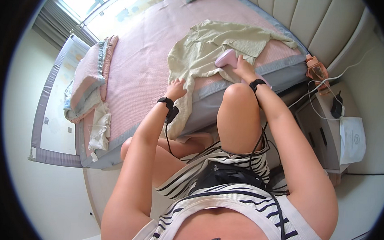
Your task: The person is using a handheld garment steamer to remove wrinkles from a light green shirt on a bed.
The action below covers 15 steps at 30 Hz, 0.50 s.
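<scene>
A pale beige-green shirt (203,47) is spread, with wrinkles, over the near right part of the bed. One strip of it hangs down over the bed's side. At its left edge my left hand (176,90) has its fingers curled onto the cloth. My right hand (244,71) is wrapped round the handle of a pink handheld garment steamer (227,59). The steamer's rounded head is over the shirt and points left; whether it touches the cloth I cannot tell. Part of its lower body is hidden behind my right hand and wrist.
The bed (138,66) has a pink quilted cover. Folded bedding (89,79) and a white cloth (100,129) lie at its left edge, by a mesh bed rail (58,101). On the right, an orange bottle (316,69), a white cable (346,72) and a white bag (352,140) are by the nightstand (328,139).
</scene>
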{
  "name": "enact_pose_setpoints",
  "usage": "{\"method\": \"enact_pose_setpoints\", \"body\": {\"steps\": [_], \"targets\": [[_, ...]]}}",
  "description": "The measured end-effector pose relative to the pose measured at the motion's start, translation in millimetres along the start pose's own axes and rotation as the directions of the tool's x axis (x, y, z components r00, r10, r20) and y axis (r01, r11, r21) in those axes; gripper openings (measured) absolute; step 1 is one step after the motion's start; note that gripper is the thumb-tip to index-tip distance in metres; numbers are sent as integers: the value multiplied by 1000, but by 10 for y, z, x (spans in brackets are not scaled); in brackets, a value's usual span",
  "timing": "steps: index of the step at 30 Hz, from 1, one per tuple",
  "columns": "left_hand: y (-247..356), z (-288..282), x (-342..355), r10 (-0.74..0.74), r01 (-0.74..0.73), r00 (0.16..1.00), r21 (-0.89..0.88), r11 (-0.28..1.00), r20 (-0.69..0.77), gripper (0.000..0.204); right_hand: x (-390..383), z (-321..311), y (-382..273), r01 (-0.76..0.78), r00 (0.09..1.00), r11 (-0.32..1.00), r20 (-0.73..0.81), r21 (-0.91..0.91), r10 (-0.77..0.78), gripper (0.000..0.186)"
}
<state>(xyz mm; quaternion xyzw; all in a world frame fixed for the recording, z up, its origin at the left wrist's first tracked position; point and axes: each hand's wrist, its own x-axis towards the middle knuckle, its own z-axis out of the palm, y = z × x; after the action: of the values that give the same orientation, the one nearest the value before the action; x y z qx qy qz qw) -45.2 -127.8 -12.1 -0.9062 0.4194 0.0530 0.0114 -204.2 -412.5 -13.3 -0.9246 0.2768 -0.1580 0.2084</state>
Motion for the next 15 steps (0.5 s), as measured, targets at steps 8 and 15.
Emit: {"method": "enact_pose_setpoints", "body": {"steps": [8, 15], "targets": [[-38, 54, 476, 287, -309, 951, -259, 915, -119, 47, 323, -395, 326, -8, 999, 855, -24, 518, 24, 49], [762, -11, 1325, 514, -520, 853, -59, 852, -95, 53, 693, -852, 539, 130, 920, 930, -392, 343, 17, 50]]}}
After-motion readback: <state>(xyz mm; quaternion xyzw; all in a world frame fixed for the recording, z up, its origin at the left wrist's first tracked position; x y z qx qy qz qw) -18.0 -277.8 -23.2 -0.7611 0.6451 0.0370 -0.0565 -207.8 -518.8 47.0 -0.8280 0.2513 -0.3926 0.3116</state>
